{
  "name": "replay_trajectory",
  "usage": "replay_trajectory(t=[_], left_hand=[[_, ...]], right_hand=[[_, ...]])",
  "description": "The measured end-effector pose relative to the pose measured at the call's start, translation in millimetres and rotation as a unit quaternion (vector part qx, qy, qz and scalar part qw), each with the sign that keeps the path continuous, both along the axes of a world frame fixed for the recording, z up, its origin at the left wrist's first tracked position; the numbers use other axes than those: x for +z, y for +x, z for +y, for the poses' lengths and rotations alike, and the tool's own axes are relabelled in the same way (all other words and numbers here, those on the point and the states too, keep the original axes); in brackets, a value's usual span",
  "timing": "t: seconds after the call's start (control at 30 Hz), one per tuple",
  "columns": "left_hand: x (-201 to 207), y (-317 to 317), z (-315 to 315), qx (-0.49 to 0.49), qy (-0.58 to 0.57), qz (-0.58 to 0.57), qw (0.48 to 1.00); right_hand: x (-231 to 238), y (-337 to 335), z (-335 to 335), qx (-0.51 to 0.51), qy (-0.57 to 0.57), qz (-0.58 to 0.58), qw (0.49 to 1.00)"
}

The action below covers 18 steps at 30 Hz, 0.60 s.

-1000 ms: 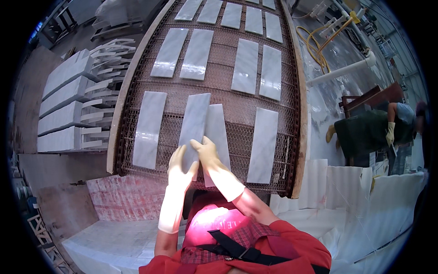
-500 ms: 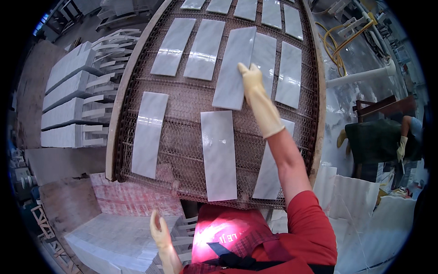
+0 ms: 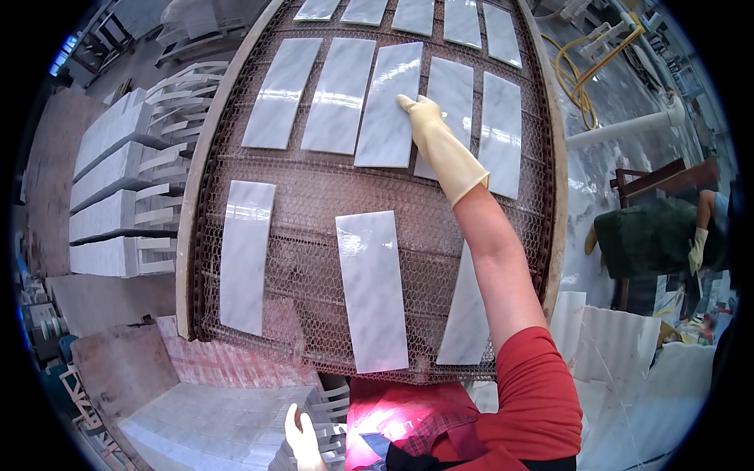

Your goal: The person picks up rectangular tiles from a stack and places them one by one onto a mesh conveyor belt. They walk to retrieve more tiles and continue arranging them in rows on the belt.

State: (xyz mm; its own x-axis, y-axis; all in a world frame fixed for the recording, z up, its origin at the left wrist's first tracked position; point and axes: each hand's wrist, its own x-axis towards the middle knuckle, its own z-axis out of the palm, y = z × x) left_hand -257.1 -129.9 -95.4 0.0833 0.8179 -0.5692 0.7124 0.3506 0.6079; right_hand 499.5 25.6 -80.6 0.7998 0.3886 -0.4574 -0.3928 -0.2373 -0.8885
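Note:
My right hand, in a cream rubber glove, grips the right edge of a pale grey-veined marble tile. That tile lies in a row of similar glossy tiles on a wire-mesh conveyor belt. Directly right of it is another tile, partly covered by my hand. Closer to me lie a left tile, a middle tile and a right tile, the last partly behind my forearm. My left hand, also gloved, is low near the belt's front edge, fingers apart and holding nothing.
Stacked tiles with pale strips stand left of the belt. Another tile stack is at lower left, by a red-stained board. Rails border the belt. At right are a yellow hose and another person's gloved hand.
The tile under my right hand has moved left off its neighbour and now lies lower, between the tiles beside it. My left hand has dropped slightly. The nearer tiles appear lower in view.

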Motion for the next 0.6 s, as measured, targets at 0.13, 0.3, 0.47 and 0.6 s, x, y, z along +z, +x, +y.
replay_trajectory(t=[0.13, 0.3, 0.47, 0.6], left_hand=[[9, 16, 8, -0.018, -0.022, 0.018, 0.999], [-10, -3, 0, 0.003, -0.049, -0.028, 0.998], [-28, -24, -8, -0.023, -0.057, -0.044, 0.997], [-31, -22, -8, -0.009, -0.063, -0.046, 0.997]], right_hand=[[-8, 3, 5, -0.018, -0.07, -0.042, 0.996], [14, -3, -9, -0.042, -0.132, -0.101, 0.985], [35, -27, -29, -0.033, -0.114, -0.229, 0.966], [40, -41, -48, 0.018, -0.081, -0.33, 0.94]])
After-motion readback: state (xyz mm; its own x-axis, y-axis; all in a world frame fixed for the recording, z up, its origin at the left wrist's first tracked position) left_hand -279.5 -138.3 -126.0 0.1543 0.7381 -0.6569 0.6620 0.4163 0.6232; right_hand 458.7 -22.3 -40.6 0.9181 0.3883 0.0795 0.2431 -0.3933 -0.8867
